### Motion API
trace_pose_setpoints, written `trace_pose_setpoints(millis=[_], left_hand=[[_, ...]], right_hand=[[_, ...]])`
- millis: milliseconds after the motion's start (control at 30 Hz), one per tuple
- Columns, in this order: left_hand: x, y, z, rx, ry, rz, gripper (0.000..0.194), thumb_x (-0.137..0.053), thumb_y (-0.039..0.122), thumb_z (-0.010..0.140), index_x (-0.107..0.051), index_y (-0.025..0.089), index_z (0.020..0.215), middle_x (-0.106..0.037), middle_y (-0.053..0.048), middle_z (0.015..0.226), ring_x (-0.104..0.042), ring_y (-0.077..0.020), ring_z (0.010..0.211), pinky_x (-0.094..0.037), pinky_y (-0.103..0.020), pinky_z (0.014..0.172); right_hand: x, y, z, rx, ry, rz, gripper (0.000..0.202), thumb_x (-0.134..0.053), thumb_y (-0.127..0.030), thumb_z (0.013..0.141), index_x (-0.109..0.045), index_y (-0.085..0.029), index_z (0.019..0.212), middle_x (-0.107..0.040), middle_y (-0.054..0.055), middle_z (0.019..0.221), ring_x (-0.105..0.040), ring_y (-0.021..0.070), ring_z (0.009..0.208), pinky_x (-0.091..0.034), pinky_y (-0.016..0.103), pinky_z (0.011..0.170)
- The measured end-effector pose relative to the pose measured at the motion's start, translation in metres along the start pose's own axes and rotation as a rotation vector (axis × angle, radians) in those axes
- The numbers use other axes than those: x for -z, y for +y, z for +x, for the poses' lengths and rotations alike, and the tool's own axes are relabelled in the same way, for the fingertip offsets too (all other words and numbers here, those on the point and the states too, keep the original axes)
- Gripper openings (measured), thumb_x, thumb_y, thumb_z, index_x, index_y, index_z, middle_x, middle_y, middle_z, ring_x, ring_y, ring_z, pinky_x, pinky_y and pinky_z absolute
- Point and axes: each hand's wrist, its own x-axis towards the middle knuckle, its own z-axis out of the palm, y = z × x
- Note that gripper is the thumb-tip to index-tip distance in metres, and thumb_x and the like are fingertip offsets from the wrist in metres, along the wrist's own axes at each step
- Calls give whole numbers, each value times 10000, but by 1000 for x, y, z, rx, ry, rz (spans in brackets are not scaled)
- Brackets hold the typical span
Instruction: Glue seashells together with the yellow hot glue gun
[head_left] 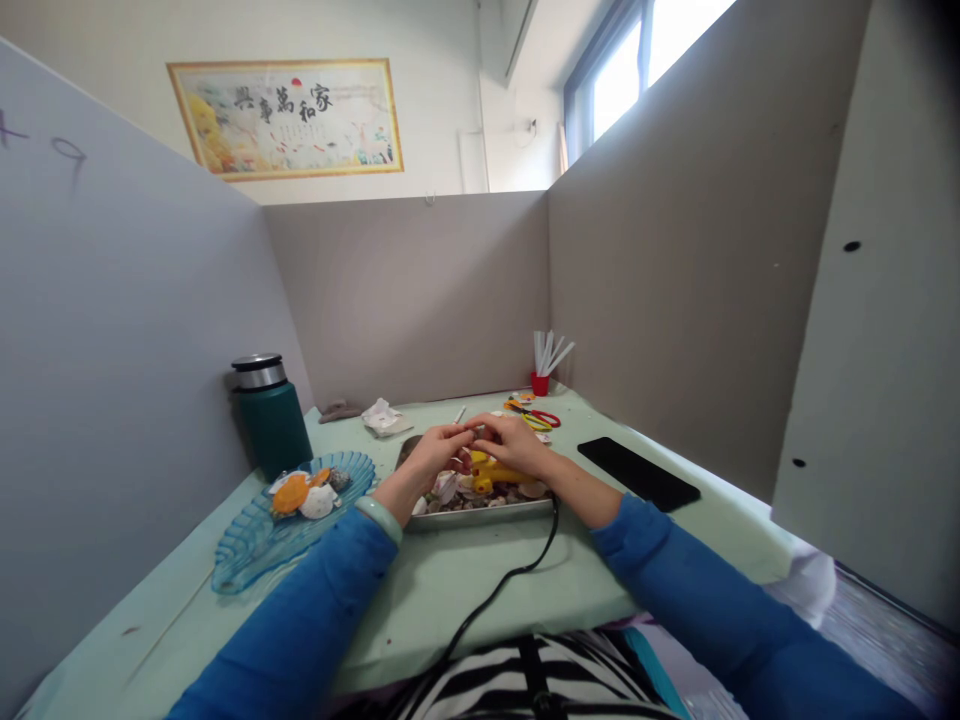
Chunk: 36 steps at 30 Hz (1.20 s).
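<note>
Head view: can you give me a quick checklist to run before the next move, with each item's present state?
1. Left hand and right hand above the metal tray: ok, they meet there.
2. What is held between them: cannot tell, too small and hidden.
3. Yellow tool within the tray: ok, over the shells, partly behind the right hand.
4. Black cord out of the way: not ok, it crosses the table between the arms.
5. Left sleeve off the blue dish: cannot tell, they overlap in view.
6. Green bottle upright: ok.
</note>
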Motion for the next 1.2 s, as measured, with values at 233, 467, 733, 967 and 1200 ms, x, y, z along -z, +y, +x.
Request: trace_pose_setpoints(millis=[233, 467, 733, 967, 1200], left_hand=[[0, -1, 1, 3, 0, 5, 283, -672, 334, 694, -638, 94, 838, -563, -15, 637, -524, -88, 479, -444, -242, 508], [1, -4, 4, 18, 2, -10, 250, -658, 309, 721, -636, 93, 845, -579, -21, 642, -537, -85, 474, -436, -228, 501], [4, -3, 3, 8, -57, -159, 244, -652, 294, 743, -636, 89, 876, -597, -48, 721, -562, -101, 513, -474, -253, 527], [5, -4, 4, 18, -48, -222, 206, -643, 231, 759, -621, 103, 919, -606, -48, 743, -566, -92, 502, -476, -238, 517], [10, -6, 10, 78, 156, -179, 167, -596, 201, 780, -591, 109, 919, -639, -67, 746, -541, -84, 449, -468, -237, 484]], right_hand=[[-1, -1, 0, 5, -4, -5, 267, -586, -330, 824, -625, -193, 1049, -554, -31, 594, -472, 100, 553, -308, 205, 566], [-1, -1, 0, 12, 4, -20, 256, -592, -325, 820, -630, -195, 1038, -559, -28, 603, -479, 100, 560, -306, 202, 567], [2, -5, -1, -30, 13, -1, 314, -559, -367, 840, -605, -196, 1099, -558, -25, 620, -471, 100, 559, -307, 204, 571], [1, -7, -1, -46, 10, -16, 336, -523, -368, 862, -583, -195, 1144, -560, -26, 621, -456, 96, 554, -298, 206, 575], [22, 2, 0, -86, -168, -124, 374, -596, -483, 781, -627, -168, 981, -613, -2, 663, -494, 107, 587, -295, 206, 560]])
